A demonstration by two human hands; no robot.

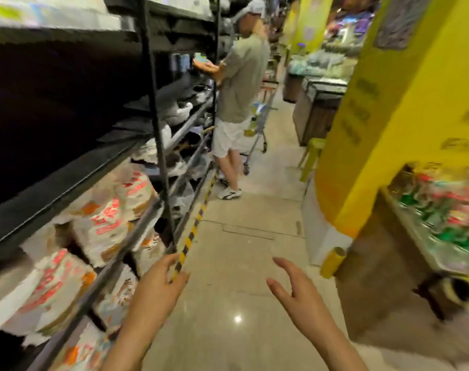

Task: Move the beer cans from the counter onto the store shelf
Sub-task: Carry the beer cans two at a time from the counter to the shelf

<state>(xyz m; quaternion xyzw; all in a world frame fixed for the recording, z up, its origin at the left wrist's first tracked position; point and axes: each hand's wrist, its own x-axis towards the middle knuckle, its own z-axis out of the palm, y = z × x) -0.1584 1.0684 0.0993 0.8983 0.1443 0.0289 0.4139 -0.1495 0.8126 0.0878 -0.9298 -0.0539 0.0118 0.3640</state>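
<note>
My left hand (161, 282) and my right hand (292, 287) reach forward over the aisle floor, both empty with relaxed, slightly spread fingers. The dark metal store shelf (75, 180) runs along the left, its middle level dark and its lower levels stacked with white and red bags (107, 218). On the right a counter (415, 242) carries a blurred display of green and red items (447, 210); whether these are the beer cans cannot be told. No can is in either hand.
A person in a grey shirt (241, 84) stands ahead by the shelf with a shopping cart (260, 124). A yellow pillar (404, 103) stands on the right. Yellow-black tape (198, 218) lines the shelf base along the tiled aisle floor (241, 250).
</note>
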